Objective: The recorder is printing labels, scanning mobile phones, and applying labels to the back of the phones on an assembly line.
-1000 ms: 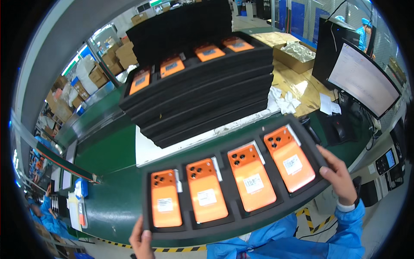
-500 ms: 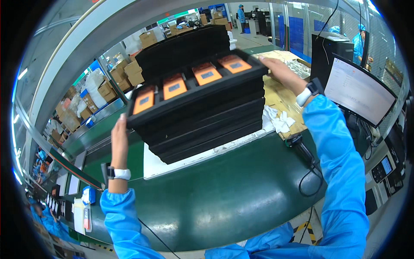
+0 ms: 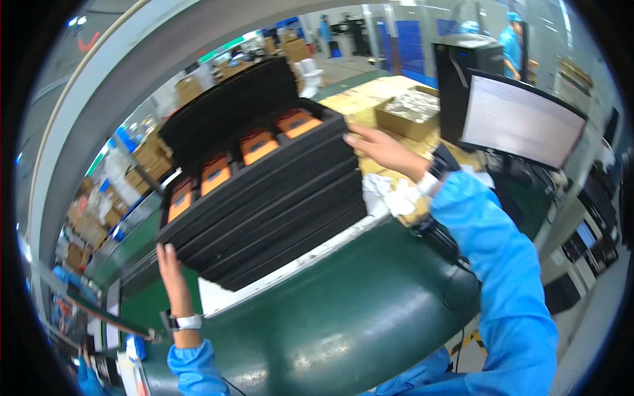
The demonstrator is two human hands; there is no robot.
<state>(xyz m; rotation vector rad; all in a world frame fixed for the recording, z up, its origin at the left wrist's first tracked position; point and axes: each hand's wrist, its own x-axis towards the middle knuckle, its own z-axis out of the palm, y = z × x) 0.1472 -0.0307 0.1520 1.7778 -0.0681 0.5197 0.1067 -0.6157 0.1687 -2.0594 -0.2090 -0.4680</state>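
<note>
Holding left hand and right hand spread at the tray stack, frame centre-left, we could skew it by pushing unevenly.

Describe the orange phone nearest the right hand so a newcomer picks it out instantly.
Find the tall stack of black trays between left hand and right hand. Four orange phones lie in a row in its top tray. Pick the rightmost phone, the one farthest from the left hand.
</note>
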